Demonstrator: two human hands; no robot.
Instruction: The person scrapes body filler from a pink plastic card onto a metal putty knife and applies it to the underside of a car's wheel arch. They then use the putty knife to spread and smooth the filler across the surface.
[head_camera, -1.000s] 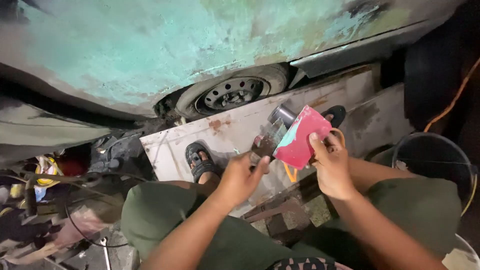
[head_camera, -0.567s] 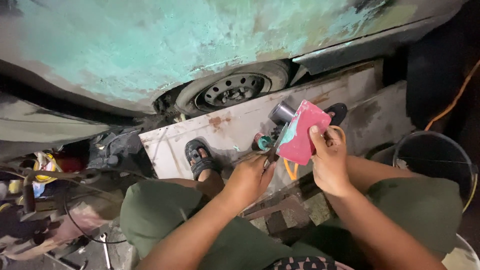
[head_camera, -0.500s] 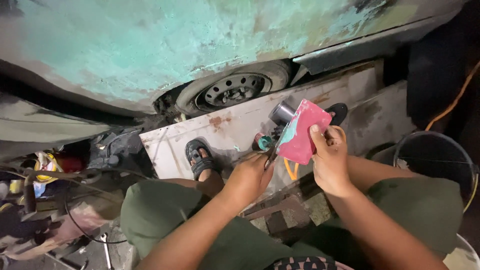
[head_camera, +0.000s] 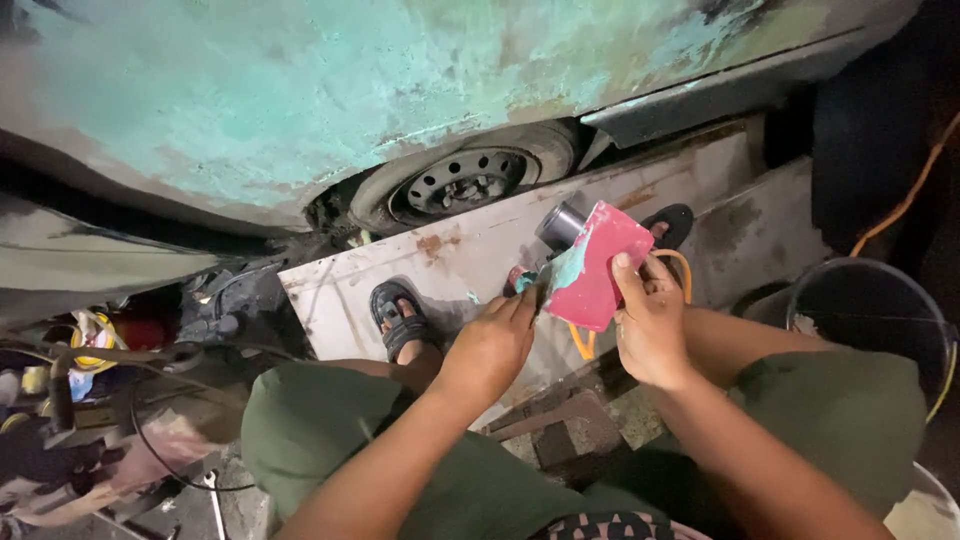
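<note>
My right hand (head_camera: 652, 322) grips a flat board (head_camera: 597, 262) smeared with pink filler and a teal patch at its left edge. My left hand (head_camera: 492, 345) holds a small dark scraper (head_camera: 532, 287) whose tip touches the lower left edge of the board. Behind the board stands a small grey can (head_camera: 562, 224). Both hands are above a rusty white metal panel (head_camera: 450, 262) that lies under a car body (head_camera: 330, 90) covered in teal filler.
A bare steel wheel (head_camera: 462, 182) sits in the car's arch. My sandalled feet (head_camera: 398, 315) rest on the panel. A black bucket (head_camera: 872, 318) stands at right, an orange cable (head_camera: 905, 195) beyond it. Tools and wires (head_camera: 90, 360) clutter the left. Bricks (head_camera: 565, 425) lie between my knees.
My left hand has come up and right, bringing the scraper against the board's edge. The board has tilted slightly in my right hand.
</note>
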